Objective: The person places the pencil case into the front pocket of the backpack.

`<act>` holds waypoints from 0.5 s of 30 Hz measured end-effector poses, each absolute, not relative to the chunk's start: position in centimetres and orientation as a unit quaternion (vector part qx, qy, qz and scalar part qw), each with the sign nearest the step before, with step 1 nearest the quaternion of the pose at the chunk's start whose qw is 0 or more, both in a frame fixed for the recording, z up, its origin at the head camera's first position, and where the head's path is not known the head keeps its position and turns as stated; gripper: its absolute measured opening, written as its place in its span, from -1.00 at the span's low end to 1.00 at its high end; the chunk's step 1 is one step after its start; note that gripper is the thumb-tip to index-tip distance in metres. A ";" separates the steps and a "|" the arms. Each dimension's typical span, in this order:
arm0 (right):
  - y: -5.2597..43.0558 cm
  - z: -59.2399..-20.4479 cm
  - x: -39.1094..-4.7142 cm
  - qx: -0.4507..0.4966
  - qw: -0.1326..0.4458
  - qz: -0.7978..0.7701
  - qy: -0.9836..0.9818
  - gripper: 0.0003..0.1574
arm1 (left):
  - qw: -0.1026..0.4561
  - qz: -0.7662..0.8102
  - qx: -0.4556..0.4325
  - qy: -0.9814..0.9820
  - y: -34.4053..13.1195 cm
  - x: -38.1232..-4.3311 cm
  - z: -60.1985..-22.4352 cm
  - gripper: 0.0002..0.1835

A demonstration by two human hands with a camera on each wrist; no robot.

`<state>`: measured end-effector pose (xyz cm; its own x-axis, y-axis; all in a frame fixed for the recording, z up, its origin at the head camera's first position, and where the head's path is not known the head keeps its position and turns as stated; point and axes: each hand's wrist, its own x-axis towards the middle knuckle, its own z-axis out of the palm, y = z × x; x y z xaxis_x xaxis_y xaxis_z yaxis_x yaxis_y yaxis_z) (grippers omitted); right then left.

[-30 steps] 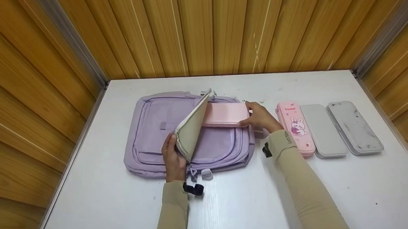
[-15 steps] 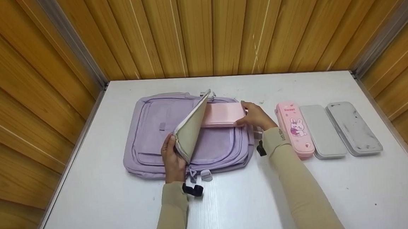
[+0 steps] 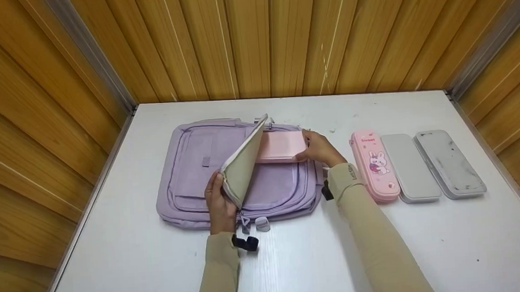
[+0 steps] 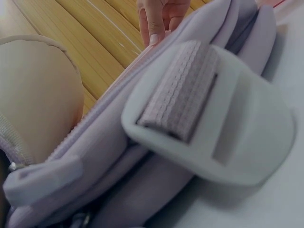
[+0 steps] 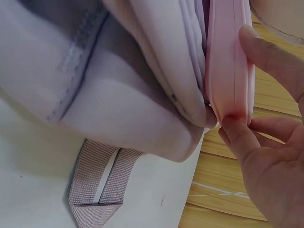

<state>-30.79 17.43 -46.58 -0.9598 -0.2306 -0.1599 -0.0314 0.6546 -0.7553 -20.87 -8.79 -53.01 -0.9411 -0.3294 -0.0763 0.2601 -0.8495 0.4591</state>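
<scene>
A lilac backpack lies flat on the table, its front pocket unzipped. My left hand pinches the edge of the pocket flap, holding it up so the beige lining shows. In my right hand is the right end of a plain pink pencil case, thumb on the near side and fingers at the far side. The case's left end is hidden behind the raised flap. In the right wrist view, the thumb and fingers grip the pink pencil case beside the backpack's fabric.
Right of the backpack stand a pink bunny-print pencil case, a plain grey case and a marbled grey case, side by side. A strap buckle lies at the backpack's near edge. Wood-patterned walls enclose the white table.
My right hand has moved left, sliding the pink pencil case further under the raised flap. The left hand keeps its hold on the flap in about the same place.
</scene>
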 end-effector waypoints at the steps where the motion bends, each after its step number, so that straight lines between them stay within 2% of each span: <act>1: 17.3 -46.6 -30.8 -0.074 0.118 -0.411 0.901 -0.04 | 0.154 -0.958 0.077 -0.228 -8.8 -20.9 -53.0 -0.92; 15: 14.8 -47.4 -30.6 -0.089 0.085 -0.415 0.902 -0.36 | 0.158 -0.959 0.065 -0.226 -8.7 -20.7 -53.0 -0.93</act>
<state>-30.56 14.76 -47.40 -0.9695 -0.2318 -0.0798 -0.0902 0.6400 -0.7631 -20.73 -8.73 -53.04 -0.9416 -0.3324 -0.0539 0.2734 -0.8480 0.4540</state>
